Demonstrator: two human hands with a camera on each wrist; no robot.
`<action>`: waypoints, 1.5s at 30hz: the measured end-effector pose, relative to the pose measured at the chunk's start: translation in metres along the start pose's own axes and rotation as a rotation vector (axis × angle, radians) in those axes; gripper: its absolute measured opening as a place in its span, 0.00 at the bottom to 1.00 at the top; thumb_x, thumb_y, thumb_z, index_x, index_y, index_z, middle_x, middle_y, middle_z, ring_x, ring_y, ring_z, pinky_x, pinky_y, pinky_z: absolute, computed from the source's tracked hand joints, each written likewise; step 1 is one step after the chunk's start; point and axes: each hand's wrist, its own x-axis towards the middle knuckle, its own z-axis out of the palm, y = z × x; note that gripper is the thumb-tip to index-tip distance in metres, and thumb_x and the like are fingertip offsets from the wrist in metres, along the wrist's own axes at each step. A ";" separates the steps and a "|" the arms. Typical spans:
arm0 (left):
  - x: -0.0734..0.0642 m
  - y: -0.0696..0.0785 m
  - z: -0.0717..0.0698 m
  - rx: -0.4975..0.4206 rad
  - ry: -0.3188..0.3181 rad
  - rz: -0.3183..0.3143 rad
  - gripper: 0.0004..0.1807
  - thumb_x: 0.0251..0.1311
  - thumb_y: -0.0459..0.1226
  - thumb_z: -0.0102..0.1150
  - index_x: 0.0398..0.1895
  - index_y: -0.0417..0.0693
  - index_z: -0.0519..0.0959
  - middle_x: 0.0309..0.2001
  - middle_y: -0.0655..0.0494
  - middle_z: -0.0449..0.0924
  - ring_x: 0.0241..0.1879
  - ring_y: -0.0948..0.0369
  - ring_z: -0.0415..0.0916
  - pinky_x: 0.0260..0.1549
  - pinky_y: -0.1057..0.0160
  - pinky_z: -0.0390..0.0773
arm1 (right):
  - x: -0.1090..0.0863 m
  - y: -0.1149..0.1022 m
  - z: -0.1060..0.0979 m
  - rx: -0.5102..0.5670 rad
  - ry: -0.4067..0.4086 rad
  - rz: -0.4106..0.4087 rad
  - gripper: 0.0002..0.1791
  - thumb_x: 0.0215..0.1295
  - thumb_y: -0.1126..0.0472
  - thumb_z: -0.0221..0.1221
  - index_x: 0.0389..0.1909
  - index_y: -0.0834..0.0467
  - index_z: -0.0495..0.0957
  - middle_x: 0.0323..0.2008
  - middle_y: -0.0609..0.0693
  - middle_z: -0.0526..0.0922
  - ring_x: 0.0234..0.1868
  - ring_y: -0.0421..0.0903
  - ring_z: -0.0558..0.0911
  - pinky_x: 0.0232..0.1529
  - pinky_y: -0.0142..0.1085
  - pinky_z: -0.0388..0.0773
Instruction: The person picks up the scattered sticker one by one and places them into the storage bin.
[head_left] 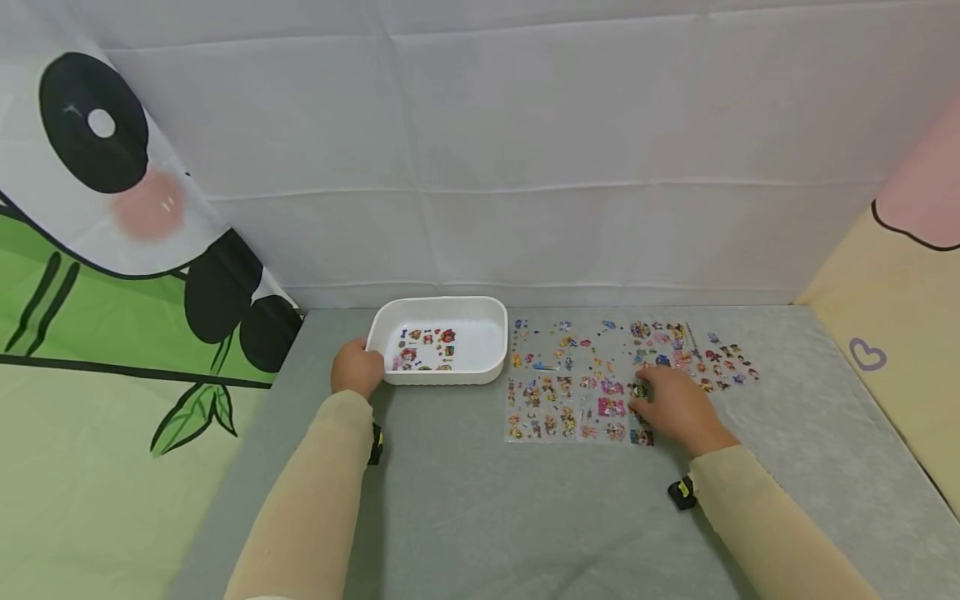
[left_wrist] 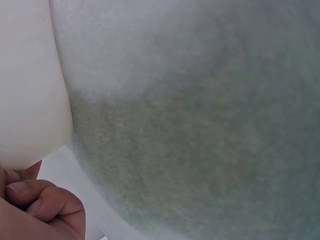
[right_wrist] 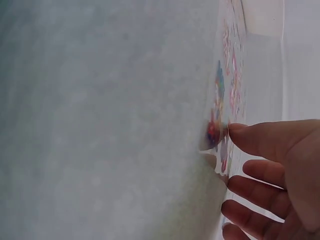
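A white tray with rounded corners stands at the back of the table, with colourful character stickers in it. My left hand grips its left end, and in the left wrist view the curled fingers are right at the tray wall. To the right of the tray, clear sticker sheets lie flat in a patchwork. My right hand is over their right part, thumb and fingers apart. In the right wrist view its thumb tip and fingertips touch the sheet.
A grey cloth covers the table, and a white curtain hangs behind it. More small stickers lie beyond my right hand. Printed cloth panels border both sides, the left one green with a cartoon face.
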 end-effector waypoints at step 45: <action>0.005 -0.002 0.001 0.002 0.000 -0.013 0.26 0.74 0.37 0.42 0.71 0.36 0.72 0.62 0.38 0.78 0.54 0.45 0.75 0.57 0.42 0.75 | 0.014 -0.002 -0.002 0.098 -0.050 0.068 0.20 0.62 0.62 0.71 0.53 0.66 0.81 0.42 0.58 0.79 0.40 0.54 0.77 0.41 0.50 0.75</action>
